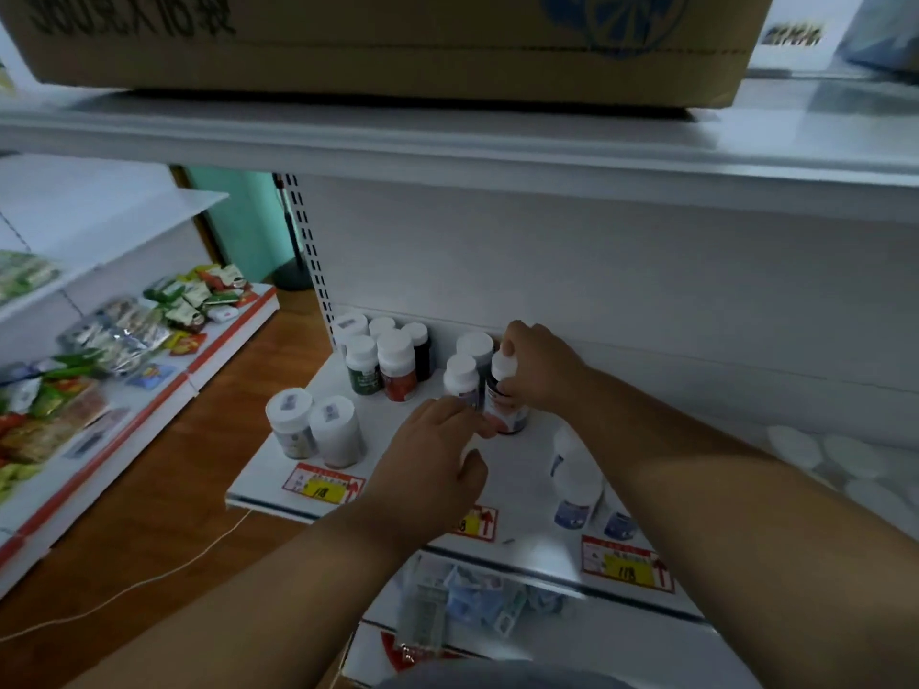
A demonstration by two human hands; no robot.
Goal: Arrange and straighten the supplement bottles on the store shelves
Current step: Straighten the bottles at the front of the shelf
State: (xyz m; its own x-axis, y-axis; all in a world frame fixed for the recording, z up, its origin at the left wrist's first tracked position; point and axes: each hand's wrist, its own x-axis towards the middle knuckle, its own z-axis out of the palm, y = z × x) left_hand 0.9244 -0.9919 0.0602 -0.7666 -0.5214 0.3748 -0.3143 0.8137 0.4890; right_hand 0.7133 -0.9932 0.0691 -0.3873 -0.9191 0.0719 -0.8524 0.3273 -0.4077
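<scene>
On the white shelf point(517, 479), my right hand point(539, 363) grips a white-capped bottle with a dark label point(505, 395), held upright near the back. My left hand point(435, 455) reaches in from the front, its fingertips touching that bottle's lower part and the white-capped bottle point(461, 377) just left of it. Another white-capped bottle point(475, 346) stands behind. A cluster of several bottles point(385, 358) stands at the back left. Two wide white jars point(316, 429) sit at the front left. Blue-labelled bottles point(577, 484) stand at the front right, partly hidden by my right forearm.
A cardboard box point(388, 37) sits on the upper shelf point(447, 141) overhead. Red and yellow price tags point(627, 564) line the shelf's front edge. More white caps point(840, 457) show at the far right. Snack packets point(124, 335) fill a shelf unit to the left across a wooden floor point(164, 504).
</scene>
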